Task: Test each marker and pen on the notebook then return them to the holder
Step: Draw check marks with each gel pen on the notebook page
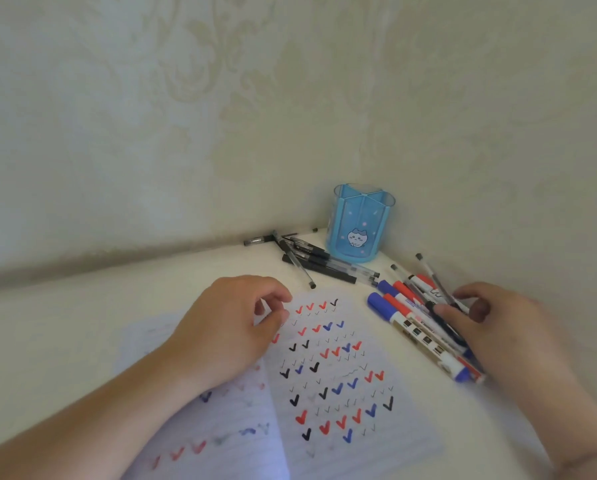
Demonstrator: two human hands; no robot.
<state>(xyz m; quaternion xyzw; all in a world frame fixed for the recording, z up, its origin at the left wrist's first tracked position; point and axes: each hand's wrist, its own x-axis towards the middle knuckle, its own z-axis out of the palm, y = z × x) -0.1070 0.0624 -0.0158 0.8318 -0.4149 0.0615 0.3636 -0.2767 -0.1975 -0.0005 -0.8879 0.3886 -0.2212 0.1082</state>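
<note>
An open notebook [342, 393] lies in front of me, its right page covered in red, blue and black tick marks. My left hand [231, 330] rests on the page's upper left with fingers loosely curled and holds nothing. My right hand [491, 323] lies on a pile of red and blue capped markers [415, 323] and thin pens at the right, thumb and fingers closing around a black pen [441, 318]. The blue pen holder [359, 226] with a cat picture stands upright and empty in the far corner.
Several black gel pens [311, 258] lie scattered left of the holder, against the wall. Patterned wallpaper walls meet in a corner just behind the holder. The surface is a white tabletop [82, 341].
</note>
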